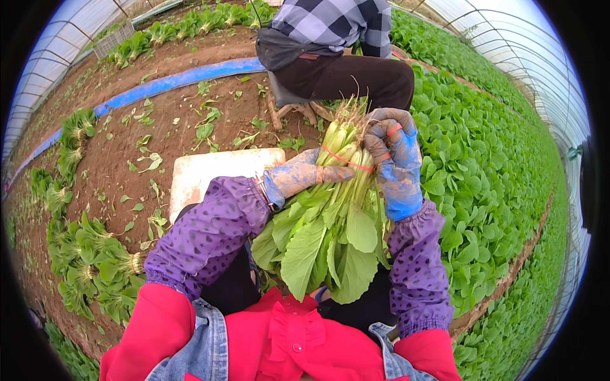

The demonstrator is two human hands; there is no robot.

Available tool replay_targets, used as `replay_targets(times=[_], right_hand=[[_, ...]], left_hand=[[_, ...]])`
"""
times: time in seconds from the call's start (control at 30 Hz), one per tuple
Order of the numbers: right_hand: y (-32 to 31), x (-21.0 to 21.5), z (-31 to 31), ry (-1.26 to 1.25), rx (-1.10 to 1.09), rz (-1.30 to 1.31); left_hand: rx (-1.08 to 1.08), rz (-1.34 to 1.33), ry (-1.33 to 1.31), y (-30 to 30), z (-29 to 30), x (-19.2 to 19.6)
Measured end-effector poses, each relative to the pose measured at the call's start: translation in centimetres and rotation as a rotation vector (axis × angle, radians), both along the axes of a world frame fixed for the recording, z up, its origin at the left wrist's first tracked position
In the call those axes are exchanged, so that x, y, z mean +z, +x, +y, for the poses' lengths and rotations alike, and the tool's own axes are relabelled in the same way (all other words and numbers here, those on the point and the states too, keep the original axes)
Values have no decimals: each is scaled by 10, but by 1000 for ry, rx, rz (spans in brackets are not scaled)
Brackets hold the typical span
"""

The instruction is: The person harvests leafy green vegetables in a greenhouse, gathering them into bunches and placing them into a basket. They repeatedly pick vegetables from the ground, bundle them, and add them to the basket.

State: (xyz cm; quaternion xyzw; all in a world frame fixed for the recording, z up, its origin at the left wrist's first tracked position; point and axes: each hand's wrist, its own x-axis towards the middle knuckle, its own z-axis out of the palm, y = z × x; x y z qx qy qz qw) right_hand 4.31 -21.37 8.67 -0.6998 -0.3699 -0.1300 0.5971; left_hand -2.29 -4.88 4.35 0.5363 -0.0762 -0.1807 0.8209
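A bunch of leafy greens (337, 235) is held up in front of me, roots at the top and broad leaves hanging down. A red band (348, 160) runs round its pale stems. My left hand (305, 174), in a muddy blue-and-tan glove, is closed round the stems from the left, its thumb lying across them just below the band. My right hand (395, 159), gloved alike, has its fingers curled at the root end on the right side; whether they grip the band or the roots is hidden.
A white foam board (216, 170) lies on the soil to my left. Tied bunches (95, 263) lie at the far left. Ahead, another person (337, 51) sits on a low stool (286, 95) near a blue strip (181, 79). Dense growing greens (489, 184) fill the right.
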Motion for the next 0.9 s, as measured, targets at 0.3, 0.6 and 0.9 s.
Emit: replay_targets(times=[0.3, 0.6, 0.9], right_hand=[[-1, -6, 2, 103, -74, -88], [7, -15, 2, 109, -72, 151], [17, -20, -11, -93, 149, 463]], left_hand=[[-30, 86, -26, 0, -2, 7], [33, 148, -29, 4, -1, -5], [68, -22, 205, 4, 2, -6]])
